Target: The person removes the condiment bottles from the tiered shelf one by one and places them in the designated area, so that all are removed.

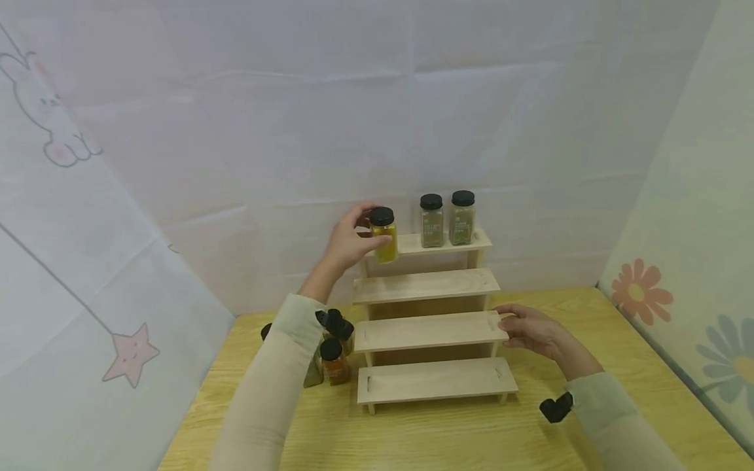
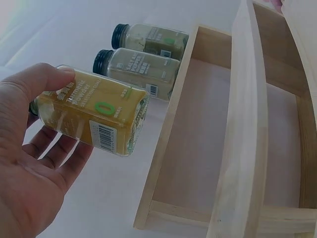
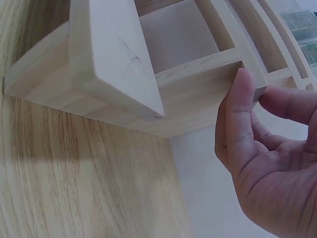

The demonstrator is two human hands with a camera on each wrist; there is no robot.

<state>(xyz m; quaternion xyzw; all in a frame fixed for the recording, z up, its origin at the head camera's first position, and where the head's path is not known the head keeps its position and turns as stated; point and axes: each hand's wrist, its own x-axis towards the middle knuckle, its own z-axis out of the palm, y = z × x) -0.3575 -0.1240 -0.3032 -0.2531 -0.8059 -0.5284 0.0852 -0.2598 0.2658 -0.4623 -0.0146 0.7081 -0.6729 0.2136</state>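
My left hand (image 1: pixel 352 241) grips a spice jar (image 2: pixel 91 110) of yellow turmeric powder with a black lid, thumb on one side and fingers behind. The jar is upright at the left end of the top step of a wooden tiered shelf (image 1: pixel 427 282); a gap shows between its base and the shelf in the left wrist view. Two black-lidded jars of greenish powder, one (image 1: pixel 432 222) left of the other (image 1: pixel 462 219), stand on the top step's right part. My right hand (image 1: pixel 533 330) pinches the right end of the second step from the bottom between thumb and fingers.
Left of the shelf, several more jars stand on the wood-grain table (image 1: pixel 412 435), among them an orange-red one (image 1: pixel 334 362); my left sleeve (image 1: pixel 268 386) partly hides them. A pale cloth backdrop (image 1: pixel 330 131) rises right behind the shelf.
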